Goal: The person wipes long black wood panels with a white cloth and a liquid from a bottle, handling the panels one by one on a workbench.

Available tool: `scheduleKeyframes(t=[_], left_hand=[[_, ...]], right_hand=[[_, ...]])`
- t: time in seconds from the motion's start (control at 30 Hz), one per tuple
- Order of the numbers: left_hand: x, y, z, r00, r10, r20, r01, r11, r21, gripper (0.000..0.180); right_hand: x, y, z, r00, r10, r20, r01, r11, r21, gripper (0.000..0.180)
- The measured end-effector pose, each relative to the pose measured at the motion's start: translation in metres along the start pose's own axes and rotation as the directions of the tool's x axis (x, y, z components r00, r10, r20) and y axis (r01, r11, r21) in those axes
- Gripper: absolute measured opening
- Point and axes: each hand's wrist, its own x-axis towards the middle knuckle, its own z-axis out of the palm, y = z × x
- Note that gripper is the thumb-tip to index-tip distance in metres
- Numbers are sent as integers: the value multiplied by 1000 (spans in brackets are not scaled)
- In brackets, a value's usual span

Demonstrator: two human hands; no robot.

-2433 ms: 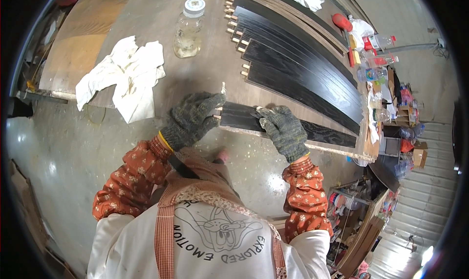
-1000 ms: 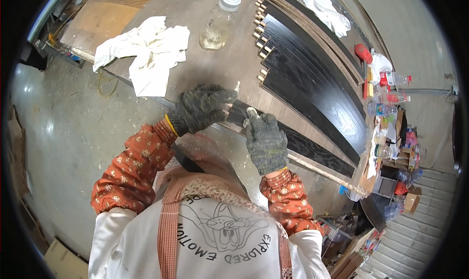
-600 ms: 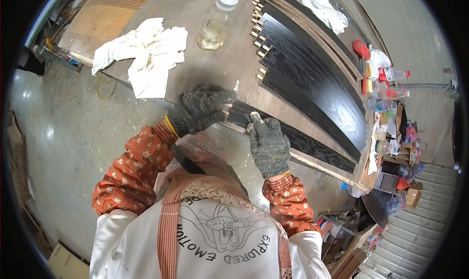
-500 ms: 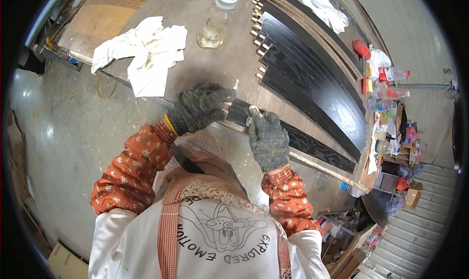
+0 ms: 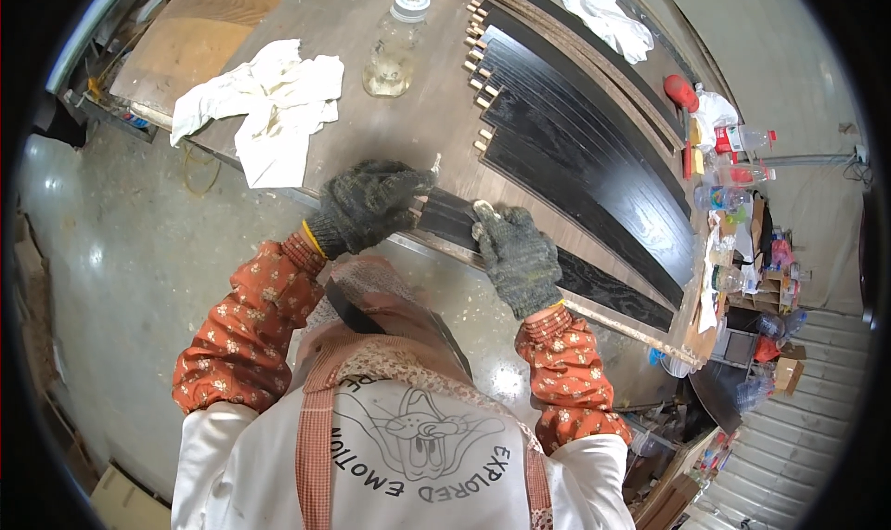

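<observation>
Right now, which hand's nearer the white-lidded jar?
Left. The left hand is on the near side of the jar, at the left end of the front black strip; the right hand is farther off, to the lower right, over that strip.

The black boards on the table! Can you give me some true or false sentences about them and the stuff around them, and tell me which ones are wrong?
1. The left hand and the right hand are both gloved. True.
2. The glass jar is lying on its side. False: it stands upright on the table.
3. Light wooden pegs stick out of the left ends of the row of black boards. True.
4. The sleeves are plain blue. False: they are orange-red with pale flowers.
5. The right hand is over the nearest black board. True.
6. The white cloth left of the jar is neatly rolled up. False: it lies crumpled and spread out.
</observation>
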Motion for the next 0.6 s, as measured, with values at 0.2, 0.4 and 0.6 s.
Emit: scheduleKeyframes(t=[0.2, 0.4, 0.6], left_hand=[[0, -2, -3, 999, -31, 15, 31, 999, -26, 48], [-1, -2, 1, 1000, -4, -14, 4, 1000, -9, 47], [-1, -2, 1, 996, 62, -61, -63, 998, -19, 48]], right_hand=[[3, 7, -4, 993, -5, 120, 8, 1000, -23, 37], [-11, 0, 3, 995, -78, 63, 79, 997, -23, 41], [-9, -6, -1, 984, -60, 167, 65, 998, -25, 41]])
